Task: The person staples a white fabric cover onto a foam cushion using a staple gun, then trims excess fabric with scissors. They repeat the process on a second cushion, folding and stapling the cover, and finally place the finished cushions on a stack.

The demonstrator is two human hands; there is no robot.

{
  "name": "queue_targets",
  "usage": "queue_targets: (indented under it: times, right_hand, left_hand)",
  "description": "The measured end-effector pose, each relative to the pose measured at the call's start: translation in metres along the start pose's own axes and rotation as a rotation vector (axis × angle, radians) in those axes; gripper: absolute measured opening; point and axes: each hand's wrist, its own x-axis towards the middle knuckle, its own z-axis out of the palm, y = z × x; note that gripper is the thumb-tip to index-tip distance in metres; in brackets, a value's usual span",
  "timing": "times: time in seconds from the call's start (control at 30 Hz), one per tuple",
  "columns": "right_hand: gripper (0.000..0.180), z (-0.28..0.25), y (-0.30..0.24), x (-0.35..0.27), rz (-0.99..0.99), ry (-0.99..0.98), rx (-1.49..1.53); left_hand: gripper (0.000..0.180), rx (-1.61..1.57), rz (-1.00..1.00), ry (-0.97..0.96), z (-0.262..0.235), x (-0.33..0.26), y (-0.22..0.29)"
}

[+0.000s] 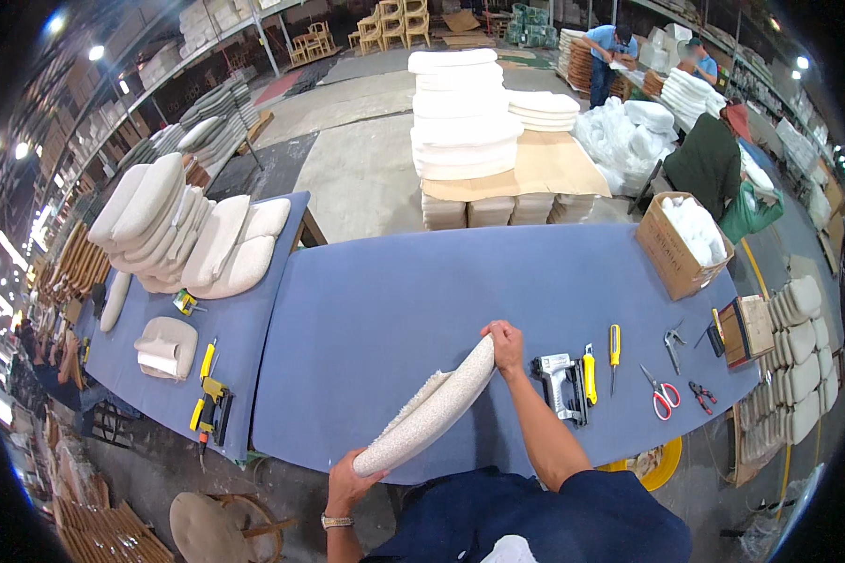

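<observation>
A curved, cream upholstered seat pad [432, 408] is held on edge over the near side of a blue-covered table [394, 291]. My left hand [352, 480] grips its near lower end, just off the table's front edge. My right hand [505, 345] grips its far upper end above the blue surface. The pad's fuzzy fabric side faces left and its fabric edge hangs loose along the left.
Right of my right hand lie a staple gun [563, 385], a yellow screwdriver [614, 349], red-handled scissors [662, 394] and pliers [701, 394]. A cardboard box [676, 249] sits at the far right corner. Finished cushions [192, 235] pile up on the left table. People work beyond stacked foam [460, 113].
</observation>
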Motion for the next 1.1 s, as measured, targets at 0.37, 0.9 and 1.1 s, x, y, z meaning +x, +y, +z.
queue_targets:
  times: [0.37, 0.9, 1.1]
  right_hand:
    - [0.027, 0.025, -0.040, -0.044, -0.063, -0.046, -0.391]
    - [0.030, 0.036, -0.029, -0.035, -0.183, -0.139, -0.473]
    - [0.031, 0.037, -0.030, -0.039, -0.203, -0.102, -0.459]
  left_hand:
    - [0.065, 0.268, -0.083, -0.189, -0.066, 0.007, 0.019]
    - [0.084, 0.223, 0.244, -0.365, 0.012, 0.107, 0.116]
    - [0.081, 0.249, 0.224, -0.300, 0.011, 0.096, 0.119]
